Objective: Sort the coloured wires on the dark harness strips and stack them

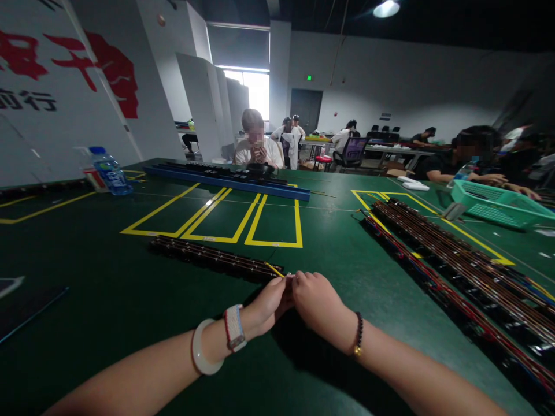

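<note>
A long dark strip (212, 257) with metal rods running along it lies slantwise on the green table, its right end just beyond my hands. From that end a short yellow wire (274, 269) runs to the fingertips of my left hand (271, 303), which are closed on it. My right hand (318, 303) is closed too, its curled fingers meeting the left fingertips. Whatever sits between the right fingers is too small and hidden to make out. Both hands are low over the table, at the strip's right end.
Bundles of similar dark strips (459, 260) with coloured wires lie at the right. Behind them stands a green basket (503, 202). Yellow tape outlines (273, 244) mark the green table (208, 335). A blue rail (229, 182) holds dark parts farther back, near a water bottle (110, 171). People sit across the table.
</note>
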Demonstrator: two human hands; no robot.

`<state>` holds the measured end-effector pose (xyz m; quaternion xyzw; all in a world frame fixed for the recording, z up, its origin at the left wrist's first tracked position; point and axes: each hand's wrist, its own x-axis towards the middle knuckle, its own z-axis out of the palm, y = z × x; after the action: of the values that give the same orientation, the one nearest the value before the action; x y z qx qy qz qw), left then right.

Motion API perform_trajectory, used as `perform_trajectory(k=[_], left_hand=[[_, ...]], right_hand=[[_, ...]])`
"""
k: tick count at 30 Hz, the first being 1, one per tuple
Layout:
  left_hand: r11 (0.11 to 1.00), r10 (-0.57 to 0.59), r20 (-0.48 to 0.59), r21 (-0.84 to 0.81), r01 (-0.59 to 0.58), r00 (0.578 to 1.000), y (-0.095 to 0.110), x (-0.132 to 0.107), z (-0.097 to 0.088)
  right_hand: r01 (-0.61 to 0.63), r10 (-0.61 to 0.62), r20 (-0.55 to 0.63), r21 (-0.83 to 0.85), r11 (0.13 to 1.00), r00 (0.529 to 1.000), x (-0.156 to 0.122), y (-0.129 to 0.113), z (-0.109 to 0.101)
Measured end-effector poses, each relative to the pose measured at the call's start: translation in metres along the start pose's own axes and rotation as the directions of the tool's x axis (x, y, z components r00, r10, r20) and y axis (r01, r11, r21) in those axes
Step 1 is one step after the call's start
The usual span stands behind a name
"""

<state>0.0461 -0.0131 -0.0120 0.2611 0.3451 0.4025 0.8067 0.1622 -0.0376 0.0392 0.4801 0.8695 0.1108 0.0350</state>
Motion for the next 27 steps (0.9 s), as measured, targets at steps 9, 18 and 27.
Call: perform_trajectory(k=[9, 18, 27], left_hand=[[0.999, -0.015, 0.116, -0.028, 0.018, 0.993, 0.002, -0.002, 0.000], [0.998, 0.006, 0.195, -0.070, 0.008, 0.981, -0.001, 0.002, -0.004], [1.000, 0.024, 0.226, -0.022, -0.020, 0.974, 0.001, -0.001, -0.002]], right_hand=[[-0.084, 0.068, 0.106, 0.158, 0.984, 0.992, -0.010, 0.024, -0.023], [-0.200, 0.174, 0.179, 0.138, 0.970, 0.968, -0.009, 0.024, -0.011], [-0.215, 0.186, 0.152, 0.207, 0.954, 0.971, -0.005, 0.044, -0.020]])
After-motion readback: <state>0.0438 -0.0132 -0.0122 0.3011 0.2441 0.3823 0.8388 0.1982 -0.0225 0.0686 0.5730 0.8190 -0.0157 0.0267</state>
